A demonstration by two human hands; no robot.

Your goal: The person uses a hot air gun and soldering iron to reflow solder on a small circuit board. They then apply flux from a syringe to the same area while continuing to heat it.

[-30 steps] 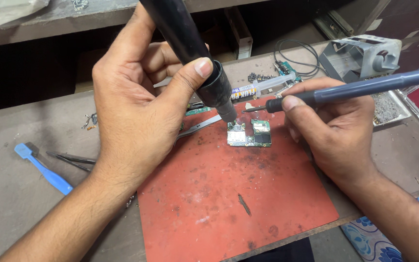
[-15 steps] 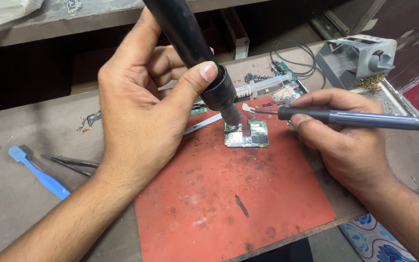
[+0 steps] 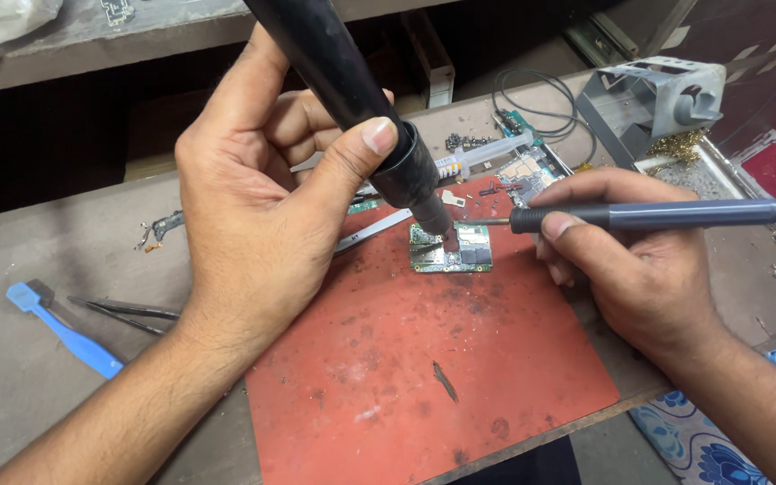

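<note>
Left hand (image 3: pixel 253 207) grips the hot-air nozzle (image 3: pixel 406 171) over the circuit board (image 3: pixel 451 250) while right hand (image 3: pixel 639 260) fingers hold the soldering iron (image 3: pixel 657 214); steady heat seems needed next.

Circuit board (image 3: pixel 452 250) on mat (image 3: pixel 424 386) (tweezers (image 3: pixel 123 313) leftward)

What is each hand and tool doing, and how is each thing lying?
left hand: gripping black hot-air wand, nozzle down over circuit board
right hand: holding blue-grey soldering iron, tip at board
circuit board: flat on red mat
tweezers: lying unused
blue pry tool: lying unused
</note>
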